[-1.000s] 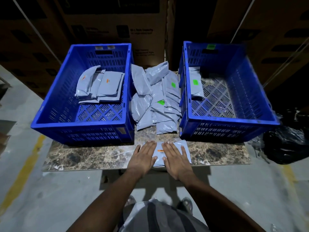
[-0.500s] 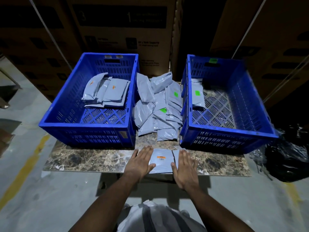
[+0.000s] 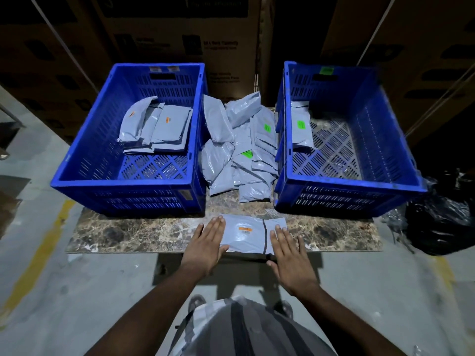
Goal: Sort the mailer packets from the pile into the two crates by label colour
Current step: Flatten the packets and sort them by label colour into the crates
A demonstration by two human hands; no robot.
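A grey mailer packet [image 3: 246, 233] with an orange label lies flat near the marble slab's front edge. My left hand [image 3: 207, 246] rests flat on its left end and my right hand [image 3: 289, 255] lies flat on its right end, fingers straight. A pile of grey packets [image 3: 241, 150], some showing green labels, lies between two blue crates. The left crate [image 3: 123, 181] holds several orange-labelled packets [image 3: 156, 127]. Inside the right crate [image 3: 354, 185], green-labelled packets [image 3: 302, 129] lie against the left wall.
The marble slab [image 3: 128, 232] bears both crates and the pile. Large cardboard boxes [image 3: 180, 34] stand behind. A black plastic bag [image 3: 442, 222] lies on the floor at the right. A yellow line [image 3: 38, 258] runs along the concrete floor at the left.
My hands have slid apart from the packet's middle to its two ends, uncovering the orange label. The camera view has shifted slightly.
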